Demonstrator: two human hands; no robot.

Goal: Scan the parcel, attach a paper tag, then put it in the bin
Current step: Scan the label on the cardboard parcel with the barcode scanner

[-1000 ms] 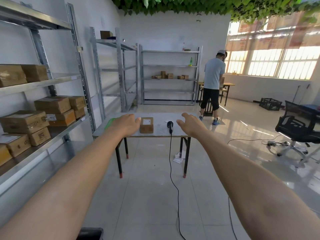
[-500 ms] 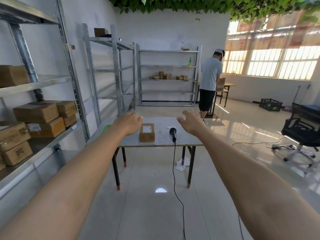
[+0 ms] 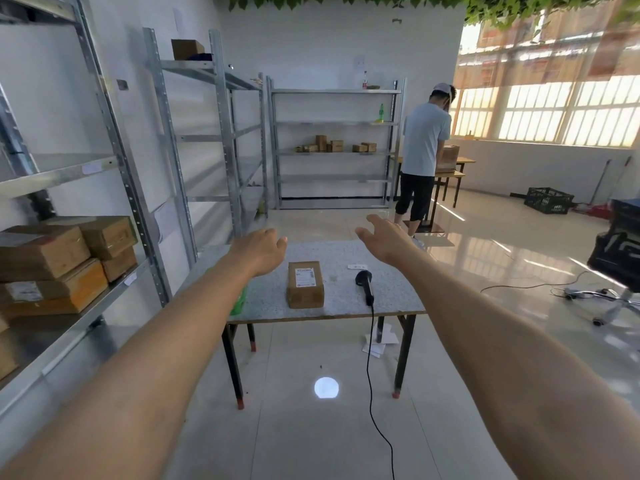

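Note:
A small brown cardboard parcel (image 3: 305,284) with a white label on top lies on the grey speckled table (image 3: 332,306). To its right lies a black handheld scanner (image 3: 365,285), its cord hanging off the front edge to the floor. A small white paper tag (image 3: 356,266) lies behind the scanner. My left hand (image 3: 260,252) hovers left of the parcel, fingers loosely apart, holding nothing. Held out above the table's right side, my right hand (image 3: 386,239) is open and empty. Something green (image 3: 239,299) shows under my left forearm.
Metal shelving with cardboard boxes (image 3: 52,265) lines the left wall, and more racks (image 3: 334,147) stand at the back. A person (image 3: 424,157) stands at a far table. A black crate (image 3: 548,200) and an office chair (image 3: 620,258) are at the right. Papers (image 3: 379,341) lie under the table.
The view has closed in on the table, which now looks larger and lower. Both outstretched hands stay open and have come nearer the parcel and scanner.

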